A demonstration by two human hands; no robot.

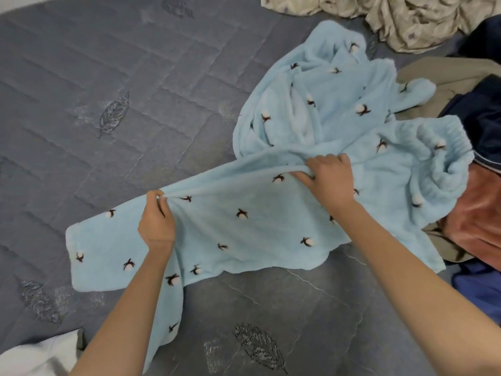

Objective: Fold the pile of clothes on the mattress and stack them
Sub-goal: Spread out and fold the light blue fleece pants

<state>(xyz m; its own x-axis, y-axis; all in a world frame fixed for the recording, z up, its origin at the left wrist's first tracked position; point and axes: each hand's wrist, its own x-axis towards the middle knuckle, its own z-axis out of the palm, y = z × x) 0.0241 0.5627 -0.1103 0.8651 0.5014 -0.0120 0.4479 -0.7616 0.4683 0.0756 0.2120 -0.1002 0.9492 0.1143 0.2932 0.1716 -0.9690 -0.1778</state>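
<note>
Fleece is bunched in both grips. The left grip (157,221) pinches a fold of the pale blue trousers (244,232) between thumb and curled fingers, partway along one leg. The right grip (325,180) clutches a ridge of the same cloth nearer the waist, knuckles up. Between the two, the far edge of that leg is drawn into a straight ridge.

The leg runs from its cuff at the left, flat on the mattress (108,77), to the elastic waistband at the right. The waistband lies on the edge of the pile (482,213), a heap of rust, navy and tan clothes at the right. A further part of the trousers drapes toward the person, under the left forearm. The fleece is dotted with small white and brown cotton-boll motifs.

Just beyond the trousers and touching them lies a crumpled matching piece (311,104) in the same blue print. A beige patterned cloth (406,20) sits rumpled at the far edge. The mattress is grey and quilted, with stitched leaf shapes. A white cloth (35,359) shows at the near left corner
</note>
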